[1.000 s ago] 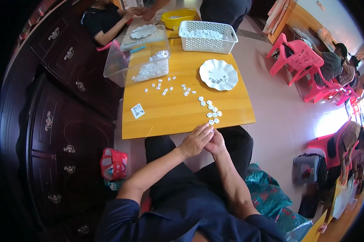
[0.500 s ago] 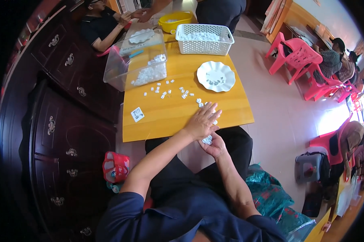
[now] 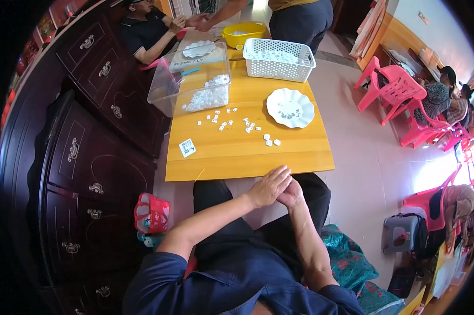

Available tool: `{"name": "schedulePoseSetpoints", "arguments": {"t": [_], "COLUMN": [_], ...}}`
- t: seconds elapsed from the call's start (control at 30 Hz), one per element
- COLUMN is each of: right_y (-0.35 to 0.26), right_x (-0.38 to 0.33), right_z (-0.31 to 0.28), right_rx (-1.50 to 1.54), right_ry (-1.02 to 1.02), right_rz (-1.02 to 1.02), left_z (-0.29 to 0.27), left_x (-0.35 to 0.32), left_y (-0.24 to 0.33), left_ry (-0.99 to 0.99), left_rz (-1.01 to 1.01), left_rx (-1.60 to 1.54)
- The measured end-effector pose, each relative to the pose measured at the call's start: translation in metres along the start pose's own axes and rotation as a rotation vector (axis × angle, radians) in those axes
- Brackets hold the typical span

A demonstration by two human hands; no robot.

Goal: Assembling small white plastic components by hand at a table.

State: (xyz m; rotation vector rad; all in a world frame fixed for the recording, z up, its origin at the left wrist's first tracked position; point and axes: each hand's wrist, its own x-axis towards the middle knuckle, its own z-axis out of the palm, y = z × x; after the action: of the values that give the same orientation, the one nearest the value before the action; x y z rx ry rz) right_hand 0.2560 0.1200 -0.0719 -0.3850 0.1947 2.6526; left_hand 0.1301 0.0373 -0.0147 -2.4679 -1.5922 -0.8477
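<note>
Both hands sit together just below the near edge of the bench [image 3: 237, 165], over the person's lap: the left hand [image 3: 268, 186] lies flat with its fingers stretched out and laid over the right hand [image 3: 291, 193], which is curled beneath it; whether that grip is clamped on anything I cannot tell, since the left hand covers it. Starting from the left of the room, a dark wooden cabinet [image 3: 90, 157] with metal handles runs along the wall, and a small red bag [image 3: 151, 212] sits on the floor at its foot. On the yellow bench, a small white card [image 3: 187, 147] lies near the left corner, well apart from the hands. Further back stands a clear plastic tub [image 3: 190, 79] with a heap of small white pieces in one end. Loose white pieces [image 3: 232, 122] are scattered across the middle of the bench, the nearest few lying just short of the front edge, not touched by either hand. To their right is a white scalloped plate [image 3: 290, 107] holding a few pieces, and behind it a white plastic basket [image 3: 279, 59] and a yellow bowl [image 3: 243, 32]. Other people sit and stand at the far end. Pink plastic chairs [image 3: 389, 86] stand on the tiled floor at the right.
</note>
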Motion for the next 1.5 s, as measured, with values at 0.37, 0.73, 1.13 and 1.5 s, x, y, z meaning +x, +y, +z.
{"name": "schedulePoseSetpoints", "arguments": {"t": [0.37,0.73,1.13,1.5], "right_y": [0.013,0.031,0.007,0.013], "right_x": [-0.005,-0.027,-0.001,-0.023], "right_z": [-0.005,-0.008,0.011,-0.012], "right_rx": [-0.036,0.028,-0.108,0.009], "right_ry": [-0.006,0.206,0.274,-0.093], "right_rz": [0.000,0.046,-0.063,-0.022], "left_z": [-0.011,-0.047,-0.018,0.008], "left_x": [-0.013,0.027,0.032,-0.016], "left_y": [0.010,-0.058,-0.064,0.016], "left_ry": [0.102,0.110,-0.198,-0.013], "left_rz": [0.047,-0.239,-0.228,0.003], "left_rx": [-0.092,0.022,0.050,-0.065]}}
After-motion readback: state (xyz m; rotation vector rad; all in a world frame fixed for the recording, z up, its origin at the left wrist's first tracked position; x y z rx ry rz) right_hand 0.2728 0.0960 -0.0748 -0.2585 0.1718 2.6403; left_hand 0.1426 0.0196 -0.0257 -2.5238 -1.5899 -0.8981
